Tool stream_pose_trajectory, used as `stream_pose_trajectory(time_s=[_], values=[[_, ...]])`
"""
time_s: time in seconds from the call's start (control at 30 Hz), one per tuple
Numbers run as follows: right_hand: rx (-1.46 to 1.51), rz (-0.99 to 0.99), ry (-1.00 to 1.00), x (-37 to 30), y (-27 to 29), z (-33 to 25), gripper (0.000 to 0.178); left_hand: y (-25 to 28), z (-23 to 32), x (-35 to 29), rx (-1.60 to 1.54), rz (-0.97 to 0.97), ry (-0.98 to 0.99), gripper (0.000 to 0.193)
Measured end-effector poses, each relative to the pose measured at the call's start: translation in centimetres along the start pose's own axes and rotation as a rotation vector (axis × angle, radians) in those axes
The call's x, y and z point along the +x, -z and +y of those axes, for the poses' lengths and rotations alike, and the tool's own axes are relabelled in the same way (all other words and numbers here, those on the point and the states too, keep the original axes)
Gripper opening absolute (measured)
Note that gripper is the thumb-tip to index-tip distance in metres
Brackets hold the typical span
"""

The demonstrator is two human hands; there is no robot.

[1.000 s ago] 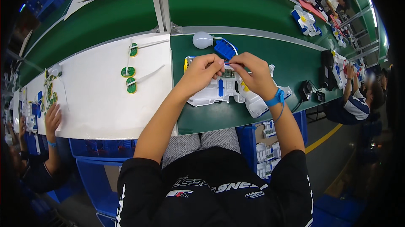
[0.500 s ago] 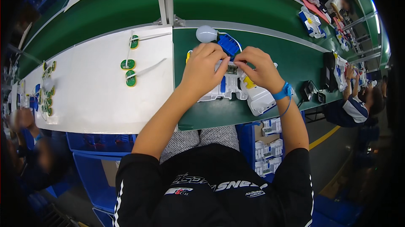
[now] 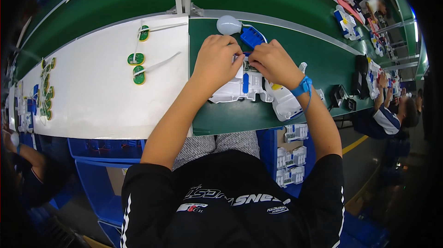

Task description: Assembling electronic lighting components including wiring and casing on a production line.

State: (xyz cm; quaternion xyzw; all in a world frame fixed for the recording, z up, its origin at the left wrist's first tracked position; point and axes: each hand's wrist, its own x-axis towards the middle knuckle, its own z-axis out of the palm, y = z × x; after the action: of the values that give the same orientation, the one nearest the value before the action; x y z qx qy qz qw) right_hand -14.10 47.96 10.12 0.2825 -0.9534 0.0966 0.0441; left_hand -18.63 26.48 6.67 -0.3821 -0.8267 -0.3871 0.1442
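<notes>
Over the white housing, bent left fingers and right fingers nearly meet; their grip I cannot tell

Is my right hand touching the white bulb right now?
Apart. The head view shows the blue box lying between your right hand and the white bulb.

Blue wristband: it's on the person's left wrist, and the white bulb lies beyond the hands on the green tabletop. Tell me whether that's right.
Not quite: the head view shows the blue wristband on the wrist of the right hand; the left hand has a bare wrist. The white bulb does lie beyond both on the green tabletop.
</notes>
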Motion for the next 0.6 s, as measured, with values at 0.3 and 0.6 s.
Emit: stream_pose_trajectory(time_s=[0.3,0.6], values=[[-0.092,-0.026,-0.024,0.9,-1.0,0.3,0.006,0.0,-0.1,0.3,-0.036,-0.013,0.029,0.011],[-0.131,-0.075,-0.023,1.8,-1.1,0.3,0.007,0.0,-0.1,0.3,-0.025,-0.002,0.033,0.011]])
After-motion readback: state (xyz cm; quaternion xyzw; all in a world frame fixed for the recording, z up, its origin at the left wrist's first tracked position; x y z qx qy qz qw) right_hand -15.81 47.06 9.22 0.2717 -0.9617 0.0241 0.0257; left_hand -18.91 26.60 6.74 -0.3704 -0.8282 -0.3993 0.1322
